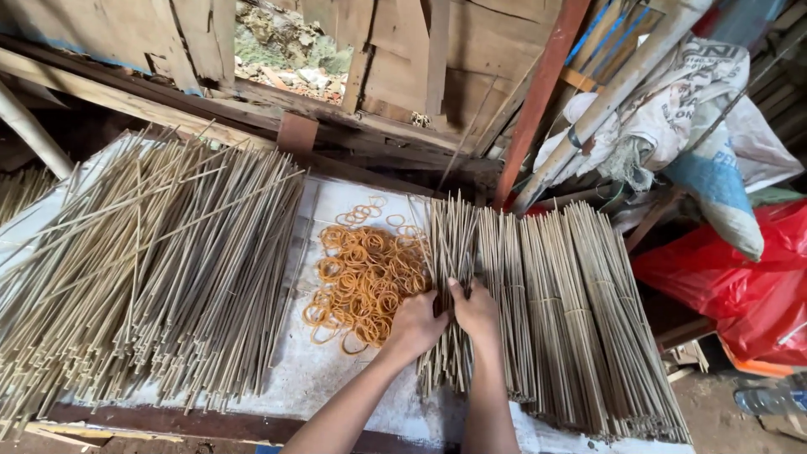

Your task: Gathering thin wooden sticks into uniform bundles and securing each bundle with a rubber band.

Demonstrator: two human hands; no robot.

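Lying on the table (336, 382), a stick bundle (450, 252) sits under both hands. The left hand (414, 324) and right hand (477, 309) are closed around its middle. Orange bands (361, 282) lie just left; loose sticks (160, 261) farther left.

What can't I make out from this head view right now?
- Whether a rubber band is already on the bundle: both hands, left and right, cover its middle.
- Fingertips of both hands: tucked into the sticks.
- Loose stick pile: its near ends are cut off by the left and bottom edges.
- Tied bundles: their lower ends run off the bottom edge.
- Red bag: cut off at the right edge, contents hidden.
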